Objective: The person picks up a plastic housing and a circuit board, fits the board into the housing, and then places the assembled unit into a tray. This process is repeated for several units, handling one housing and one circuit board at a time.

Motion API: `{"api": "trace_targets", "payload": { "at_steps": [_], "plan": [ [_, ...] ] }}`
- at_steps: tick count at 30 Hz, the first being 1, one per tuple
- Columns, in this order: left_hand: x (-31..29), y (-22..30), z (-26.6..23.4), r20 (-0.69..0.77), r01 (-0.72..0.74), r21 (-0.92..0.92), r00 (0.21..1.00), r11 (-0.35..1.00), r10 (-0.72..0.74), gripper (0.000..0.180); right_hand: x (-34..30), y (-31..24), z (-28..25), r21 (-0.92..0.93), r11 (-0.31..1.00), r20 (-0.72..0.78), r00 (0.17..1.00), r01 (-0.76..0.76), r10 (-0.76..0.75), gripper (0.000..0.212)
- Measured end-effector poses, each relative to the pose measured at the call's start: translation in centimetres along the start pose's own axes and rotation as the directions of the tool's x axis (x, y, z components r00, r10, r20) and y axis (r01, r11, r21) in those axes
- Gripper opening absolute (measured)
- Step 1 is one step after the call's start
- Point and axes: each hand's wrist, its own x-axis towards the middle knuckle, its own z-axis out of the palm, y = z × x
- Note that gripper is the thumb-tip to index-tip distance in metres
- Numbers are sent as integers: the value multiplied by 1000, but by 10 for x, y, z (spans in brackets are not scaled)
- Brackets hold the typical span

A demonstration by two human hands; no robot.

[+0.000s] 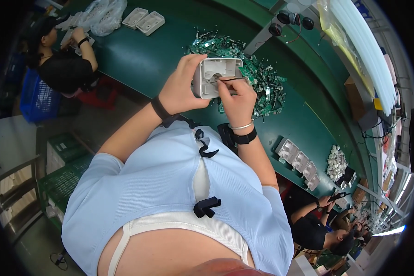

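Note:
In my left hand (181,87) is a white plastic housing (208,89), open side up, gripped by its left side between thumb and fingers. Ribs and a rounded recess show inside it. My right hand (240,99) is at the housing's right side, its thumb and forefinger pinched on a thin black wire (234,79) that crosses the rim. A green circuit board (246,72) shows just beyond that rim; whether the wire joins it I cannot tell. Behind the housing, a heap of green circuit boards with wires (269,92) covers part of the green table (133,60).
Two white housings (151,23) lie at the far left near a clear plastic bag (106,16). More housings (301,162) stand in a row at right, beside a pile of small white parts (336,163). Co-workers sit at left (64,64) and right (310,230). A metal post (264,37) rises behind the heap.

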Motion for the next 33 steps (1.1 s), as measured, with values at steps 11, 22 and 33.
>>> {"api": "trace_targets", "payload": {
  "at_steps": [11, 22, 33],
  "plan": [
    [-5, 3, 3, -6, -14, -4, 1000, 1000, 14, 96, -8, -7, 7, -211, 956, -3, 978, 205, -211, 7],
    [-11, -8, 7, 49, 99, -152, 995, 983, -92, 97, -8, -7, -5, -226, 958, 193, 972, 179, -136, 13],
    [-9, -16, -5, 181, 98, -213, 982, 972, -60, 101, 7, 14, -28, -15, 978, 0, 978, 210, -210, 20]
  ]
}}
